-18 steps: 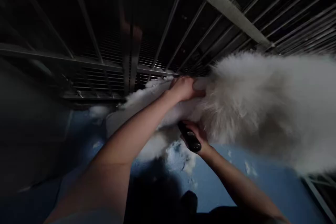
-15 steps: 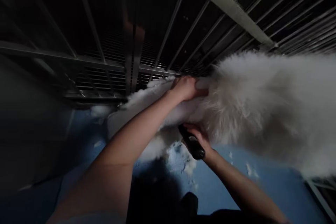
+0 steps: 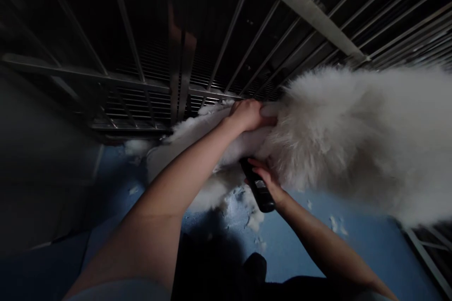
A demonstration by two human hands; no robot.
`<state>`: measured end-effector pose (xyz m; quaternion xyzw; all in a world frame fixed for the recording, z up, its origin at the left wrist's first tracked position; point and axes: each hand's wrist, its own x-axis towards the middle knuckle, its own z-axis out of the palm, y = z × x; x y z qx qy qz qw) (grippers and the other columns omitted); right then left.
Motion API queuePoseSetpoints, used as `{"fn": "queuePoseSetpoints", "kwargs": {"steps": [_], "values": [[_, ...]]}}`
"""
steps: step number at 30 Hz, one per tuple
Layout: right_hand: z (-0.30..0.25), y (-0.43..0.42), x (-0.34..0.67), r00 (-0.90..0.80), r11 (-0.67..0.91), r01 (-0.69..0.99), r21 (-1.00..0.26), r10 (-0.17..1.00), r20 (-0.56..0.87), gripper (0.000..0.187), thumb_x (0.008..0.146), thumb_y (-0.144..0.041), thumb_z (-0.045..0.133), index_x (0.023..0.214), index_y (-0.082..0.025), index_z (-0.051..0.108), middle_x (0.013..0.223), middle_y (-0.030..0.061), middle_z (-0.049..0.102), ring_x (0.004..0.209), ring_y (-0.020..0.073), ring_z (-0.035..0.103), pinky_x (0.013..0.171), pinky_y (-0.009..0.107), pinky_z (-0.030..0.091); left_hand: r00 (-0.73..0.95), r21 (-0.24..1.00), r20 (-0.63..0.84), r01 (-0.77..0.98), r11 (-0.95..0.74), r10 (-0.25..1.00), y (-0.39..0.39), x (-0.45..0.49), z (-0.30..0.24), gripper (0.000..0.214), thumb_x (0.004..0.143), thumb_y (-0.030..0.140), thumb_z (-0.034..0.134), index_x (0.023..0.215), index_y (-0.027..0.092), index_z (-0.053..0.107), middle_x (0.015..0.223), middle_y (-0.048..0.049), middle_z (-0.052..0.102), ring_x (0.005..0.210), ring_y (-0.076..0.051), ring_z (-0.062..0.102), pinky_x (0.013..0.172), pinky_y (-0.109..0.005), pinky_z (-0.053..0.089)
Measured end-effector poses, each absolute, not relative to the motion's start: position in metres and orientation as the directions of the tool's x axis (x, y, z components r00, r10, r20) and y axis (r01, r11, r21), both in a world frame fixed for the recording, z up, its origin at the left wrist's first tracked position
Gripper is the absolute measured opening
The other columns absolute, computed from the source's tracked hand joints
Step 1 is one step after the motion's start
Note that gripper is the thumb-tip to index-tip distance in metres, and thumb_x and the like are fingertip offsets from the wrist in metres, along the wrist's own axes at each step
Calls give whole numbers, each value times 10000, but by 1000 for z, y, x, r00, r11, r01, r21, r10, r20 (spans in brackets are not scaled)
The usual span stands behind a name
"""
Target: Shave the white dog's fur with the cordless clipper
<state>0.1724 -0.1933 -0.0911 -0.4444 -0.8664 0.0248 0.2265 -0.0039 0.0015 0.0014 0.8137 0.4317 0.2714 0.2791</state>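
A fluffy white dog [image 3: 353,136] stands on a blue table top [image 3: 296,249], its body stretching off to the right. My left hand [image 3: 249,115] is closed on a tuft of its white fur at the near end. Just below, my right hand [image 3: 266,178] grips a black clipper [image 3: 257,188], whose front end is pressed into the fur under my left hand. The clipper's head is hidden in the coat.
Clumps of cut white fur [image 3: 197,197] lie on the blue surface below and left of my hands. Metal cage bars [image 3: 219,56] rise close behind the dog, with a thick steel rail [image 3: 303,9] running to the upper right.
My right hand has turned the clipper a little more upright and nudged it up into the fur. My left hand keeps its hold in the same place.
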Motion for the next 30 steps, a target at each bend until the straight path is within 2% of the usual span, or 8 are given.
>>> {"fn": "queuePoseSetpoints", "kwargs": {"steps": [4,10,15,19,21,24,27,30], "values": [[-97,-202,172,-568,640,738,-214,760,316,319,893,-248,631,1201,-251,545,1224,145,727,1052,287,747,1057,611,508,456,691,200,562,-455,867,-2,-5,0,597,817,714,586,1108,218,744,1153,-109,738,1120,-316,665,936,-412,502],[-93,-196,172,-481,579,724,-375,813,328,337,892,-237,632,1219,-283,566,1406,106,623,1271,277,638,1023,493,569,473,642,276,557,-527,837,-8,-3,-3,612,799,673,649,1227,240,702,1221,-99,713,1147,-307,653,954,-408,501],[-80,-206,155,-443,536,701,-470,844,301,394,886,-282,653,1257,-266,520,1253,128,699,1122,270,718,877,431,633,469,631,278,569,-527,838,-10,-6,-4,575,827,585,671,1263,211,668,1292,-108,667,1193,-304,619,1004,-417,483],[-14,-205,123,-160,455,454,-766,888,432,387,919,-293,640,1254,-334,450,1353,97,639,1051,244,739,809,422,642,400,621,393,548,-560,828,-29,-7,-12,623,829,530,700,1323,164,600,1392,-136,581,1246,-305,573,1056,-407,453],[22,-182,104,66,518,340,-785,819,569,371,904,-340,670,1200,-367,447,1356,55,639,883,210,759,705,388,644,331,607,454,565,-559,827,-47,-5,-19,573,885,490,644,1329,134,583,1411,-161,563,1272,-302,553,1086,-405,425],[55,-128,86,311,500,282,-819,759,571,330,905,-461,643,1154,-304,495,1193,53,694,920,216,742,745,381,641,282,552,516,612,-566,809,-72,-2,-34,574,942,411,564,1401,69,518,1477,-211,513,1376,-326,473,1157,-449,346],[63,-86,94,296,418,343,-841,802,519,372,878,-533,645,1094,-243,558,943,27,692,795,190,716,674,328,626,338,491,493,653,-577,802,-83,-5,-48,694,941,426,558,1486,21,415,1549,-245,425,1456,-348,382,1197,-483,288],[64,-74,122,185,388,522,-760,818,544,435,836,-573,683,1074,-233,553,897,11,665,639,151,647,560,307,596,390,467,449,665,-583,804,-80,-17,-59,828,911,540,572,1524,23,365,1583,-249,369,1487,-364,332,1210,-494,261]]}}
